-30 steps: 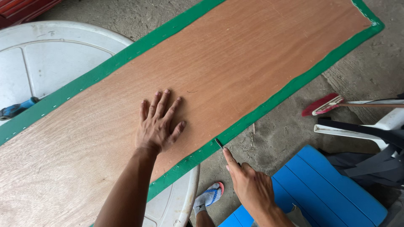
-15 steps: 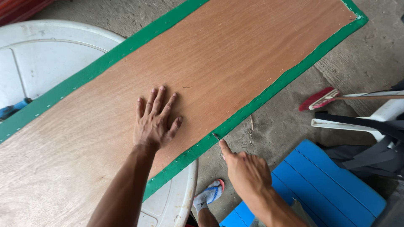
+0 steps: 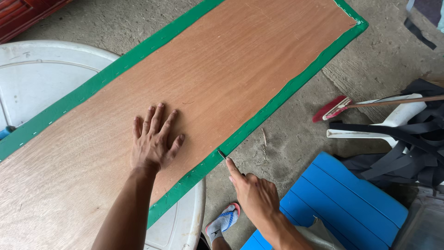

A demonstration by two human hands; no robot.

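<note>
Now the blade point(image 3: 222, 154) in the right hand point(image 3: 257, 196) touches the green edging point(image 3: 259, 121).

Concrete floor point(image 3: 379, 55), white plastic table point(image 3: 41, 78), blue chair point(image 3: 342, 203)

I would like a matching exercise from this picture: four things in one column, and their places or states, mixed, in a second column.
Things
1. left hand
2. right hand
3. red-bristled broom
4. blue plastic chair

Places or states
A. lies on the concrete floor, far right
B. flat, fingers spread, on the brown plywood board
C. stands lower right, beside the forearm
D. holds a small blade at the green fabric edging

Pairs: 1-B, 2-D, 3-A, 4-C
</note>
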